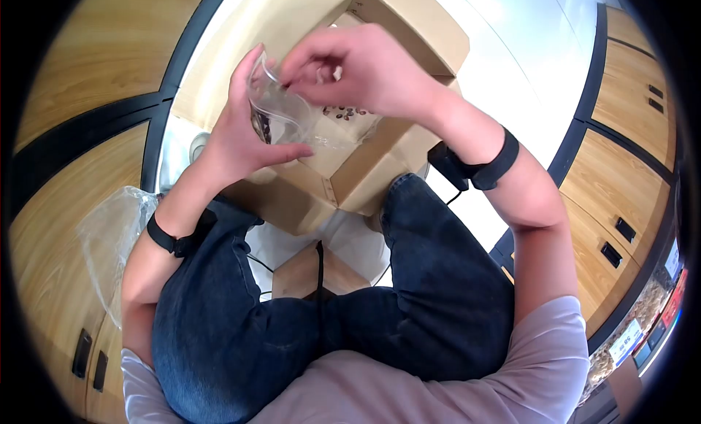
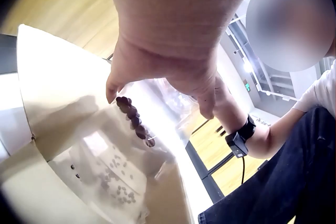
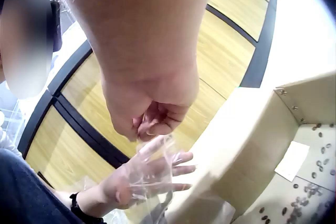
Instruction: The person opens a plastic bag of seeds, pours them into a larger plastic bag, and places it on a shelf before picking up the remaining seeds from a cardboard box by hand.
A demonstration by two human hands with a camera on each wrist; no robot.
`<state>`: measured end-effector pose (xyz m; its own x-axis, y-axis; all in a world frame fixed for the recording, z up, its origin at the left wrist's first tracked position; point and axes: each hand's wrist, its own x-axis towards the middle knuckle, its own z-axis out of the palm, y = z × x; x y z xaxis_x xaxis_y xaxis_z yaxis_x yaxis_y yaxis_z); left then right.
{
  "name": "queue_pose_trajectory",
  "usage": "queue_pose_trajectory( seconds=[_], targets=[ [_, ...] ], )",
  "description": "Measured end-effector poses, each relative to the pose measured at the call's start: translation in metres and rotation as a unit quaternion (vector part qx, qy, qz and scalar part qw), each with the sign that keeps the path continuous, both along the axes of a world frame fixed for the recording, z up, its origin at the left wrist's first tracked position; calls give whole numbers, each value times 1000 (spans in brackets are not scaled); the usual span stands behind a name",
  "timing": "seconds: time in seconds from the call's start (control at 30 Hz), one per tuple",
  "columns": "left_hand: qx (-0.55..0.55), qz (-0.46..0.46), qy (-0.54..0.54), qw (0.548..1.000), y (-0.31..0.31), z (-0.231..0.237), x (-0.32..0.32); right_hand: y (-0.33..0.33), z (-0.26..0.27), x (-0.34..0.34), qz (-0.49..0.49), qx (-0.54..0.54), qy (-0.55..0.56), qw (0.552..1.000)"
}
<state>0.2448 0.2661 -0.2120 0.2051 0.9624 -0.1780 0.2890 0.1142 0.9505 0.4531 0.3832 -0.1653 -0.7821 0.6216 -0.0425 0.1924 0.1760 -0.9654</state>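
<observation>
A clear zip-top plastic bag hangs between my two hands, over the near left part of an open cardboard box. My right hand pinches the bag's top edge between thumb and curled fingers. Around the bag spreads my left hand, thumb out to one side. Its fingers look straight behind the plastic in the right wrist view. Dark brown bean-like pieces lie in a row inside the bag. More loose pieces are scattered on the box floor.
A white paper slip lies inside the box. The box's flaps and walls rise around the hands. Another clear plastic bag is by the left forearm. Wood cabinets with black handles stand on both sides. My bent knees flank the box's near corner.
</observation>
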Motion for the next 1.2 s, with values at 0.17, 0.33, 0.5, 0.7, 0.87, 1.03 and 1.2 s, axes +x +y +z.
queue_pose_trajectory(
  seconds=[0.17, 0.33, 0.5, 0.7, 0.87, 1.03, 1.2],
  targets=[
    [-13, -9, 10, 1000, 2, 10, 2, -2, -9, 2, -49, -79, 44, 995],
    [31, -3, 81, 996, 1, 10, -5, 21, -108, 0, 0, 128, -162, 978],
    [9, 5, 28, 1000, 1, 9, -7, 8, -189, -22, 225, 220, -266, 911],
    [20, 26, 7, 999, 0, 11, -15, 5, -208, -38, 270, 301, -234, 884],
    [25, 33, 12, 999, 0, 12, -20, 5, -217, -42, 291, 295, -250, 875],
    [31, 38, 7, 999, -1, 9, -23, 7, -236, -39, 295, 284, -250, 877],
    [29, 39, 15, 999, -1, 9, -24, 4, -230, -34, 286, 286, -264, 875]
  ],
)
